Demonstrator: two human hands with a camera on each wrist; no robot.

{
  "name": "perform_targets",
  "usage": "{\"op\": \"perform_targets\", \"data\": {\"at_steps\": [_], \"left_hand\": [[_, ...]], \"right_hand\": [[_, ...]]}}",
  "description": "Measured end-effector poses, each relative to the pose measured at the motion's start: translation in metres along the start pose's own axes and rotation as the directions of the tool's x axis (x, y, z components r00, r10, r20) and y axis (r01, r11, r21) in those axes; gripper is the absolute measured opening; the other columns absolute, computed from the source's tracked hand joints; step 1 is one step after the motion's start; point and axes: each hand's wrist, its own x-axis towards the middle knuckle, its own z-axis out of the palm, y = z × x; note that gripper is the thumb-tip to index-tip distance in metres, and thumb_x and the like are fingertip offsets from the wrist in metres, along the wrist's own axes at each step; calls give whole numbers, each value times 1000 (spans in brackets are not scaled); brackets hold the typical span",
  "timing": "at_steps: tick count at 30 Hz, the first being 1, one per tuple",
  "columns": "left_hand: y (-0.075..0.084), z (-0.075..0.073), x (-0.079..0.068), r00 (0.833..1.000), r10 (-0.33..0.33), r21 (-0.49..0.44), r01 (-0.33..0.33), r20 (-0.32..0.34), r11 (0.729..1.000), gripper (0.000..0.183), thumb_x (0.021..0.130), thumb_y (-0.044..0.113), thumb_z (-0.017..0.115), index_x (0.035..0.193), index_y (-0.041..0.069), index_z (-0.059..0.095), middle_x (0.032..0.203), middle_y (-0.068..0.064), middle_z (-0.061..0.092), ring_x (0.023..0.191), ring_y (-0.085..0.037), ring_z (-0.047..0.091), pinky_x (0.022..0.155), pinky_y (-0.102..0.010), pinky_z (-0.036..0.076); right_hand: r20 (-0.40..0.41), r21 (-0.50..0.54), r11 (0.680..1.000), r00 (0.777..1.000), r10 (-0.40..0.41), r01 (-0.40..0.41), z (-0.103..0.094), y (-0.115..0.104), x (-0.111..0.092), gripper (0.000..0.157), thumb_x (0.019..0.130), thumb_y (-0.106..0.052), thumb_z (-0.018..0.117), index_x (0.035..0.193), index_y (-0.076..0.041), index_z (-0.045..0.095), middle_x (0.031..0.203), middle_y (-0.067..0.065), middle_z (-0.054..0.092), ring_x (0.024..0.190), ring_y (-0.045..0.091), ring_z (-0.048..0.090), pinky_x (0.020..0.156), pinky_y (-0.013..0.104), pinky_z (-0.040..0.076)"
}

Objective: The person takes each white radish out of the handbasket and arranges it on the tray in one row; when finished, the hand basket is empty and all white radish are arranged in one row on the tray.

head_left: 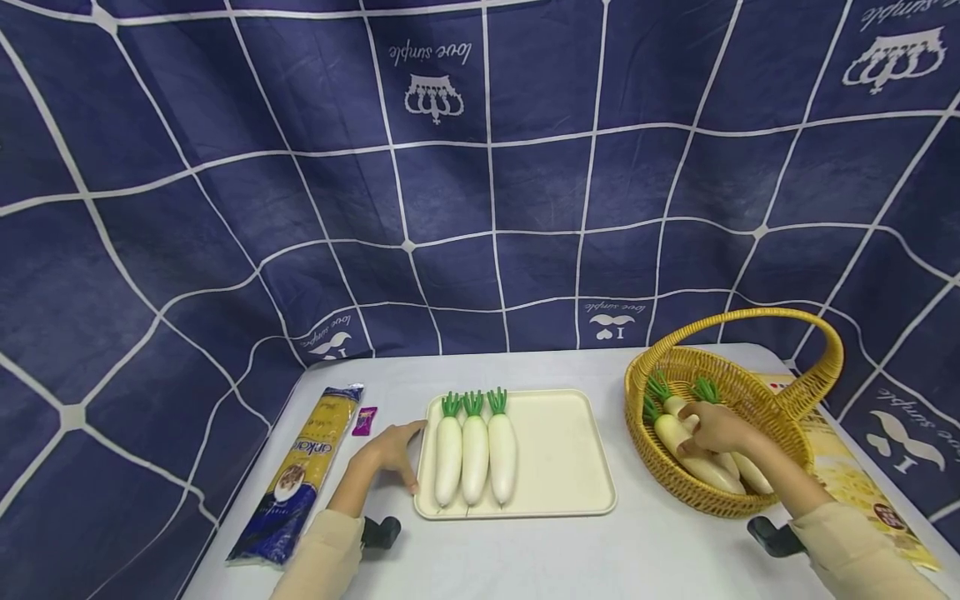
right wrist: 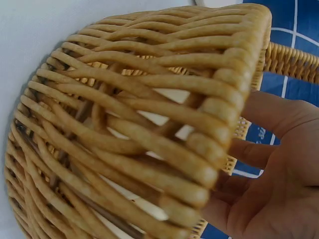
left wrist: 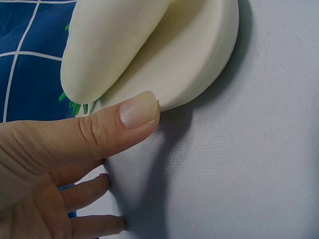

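Note:
Three white radishes with green tops [head_left: 475, 458] lie side by side on the left part of a cream tray [head_left: 562, 458]. At the tray's left edge is my left hand [head_left: 390, 454], fingers spread and thumb against the rim at the near corner; the left wrist view shows this thumb [left wrist: 134, 112] by the rim. My right hand [head_left: 716, 429] reaches into a wicker basket [head_left: 637, 425] and grips a white radish [head_left: 701, 467], thumb and fingers across its upper part. More radishes lie around it. In the right wrist view the basket wall [right wrist: 124, 109] hides the fingertips.
A blue and yellow pasta packet [head_left: 300, 475] lies at the left, with a small purple packet [head_left: 364, 421] beside it. The basket's arched handle [head_left: 750, 314] rises at the right. Under the basket's right side lies a yellow printed packet [head_left: 862, 483]. A blue checked cloth [head_left: 540, 183] hangs behind the table.

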Motion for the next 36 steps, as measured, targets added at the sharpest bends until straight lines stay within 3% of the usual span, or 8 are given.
{"op": "perform_targets", "data": {"at_steps": [7, 13, 19, 22, 28, 36], "left_hand": [[-1, 0, 1, 1000, -6, 3, 6, 4, 1000, 110, 40, 12, 93, 137, 0, 43, 133, -26, 50, 123, -48, 42, 103, -58, 36], [-2, 0, 2, 1000, -10, 4, 10, 11, 1000, 111, 40, 13, 93, 138, 0, 43, 133, -26, 49, 124, -48, 42, 103, -59, 35], [-1, 0, 0, 1000, -7, 4, 7, 13, 1000, 109, 40, 12, 93, 137, 0, 44, 132, -26, 50, 124, -48, 42, 103, -59, 35], [-1, 0, 0, 1000, -5, 2, 5, 10, 1000, 109, 40, 11, 93, 137, 0, 44, 132, -26, 50, 124, -48, 42, 103, -59, 35], [-1, 1, 0, 1000, -15, 7, 15, 16, 1000, 110, 41, 13, 93, 138, 0, 43, 133, -26, 49, 124, -47, 42, 104, -58, 35], [-2, 0, 1, 1000, -14, 5, 14, 14, 1000, 110, 40, 13, 93, 138, 0, 43, 134, -26, 49, 124, -48, 41, 104, -59, 35]], "right_hand": [[26, -34, 999, 1000, -5, 6, 2, -1, 4, 60, 75, -16, 77, 114, 20, 49, 106, 40, 55, 90, 39, 61, 71, 43, 55], [12, 13, 999, 999, 41, -41, 5, -5, 2, 61, 74, -12, 77, 115, 21, 47, 103, 38, 55, 69, 22, 56, 57, 32, 51], [1, -39, 998, 998, 55, -55, 5, -9, 2, 62, 72, -14, 78, 115, 20, 48, 104, 40, 55, 80, 28, 57, 62, 33, 51], [2, -48, 998, 999, 51, -51, 4, -10, 1, 62, 72, -13, 78, 115, 21, 48, 104, 38, 56, 78, 27, 57, 61, 33, 50], [16, -31, 998, 998, 55, -55, 6, -8, 1, 62, 71, -10, 77, 115, 21, 47, 93, 23, 57, 62, 18, 50, 52, 28, 46], [-26, -136, 990, 999, 19, -22, 6, -9, 4, 57, 69, -14, 78, 110, 18, 52, 95, 24, 60, 72, 23, 53, 58, 33, 48]]}}
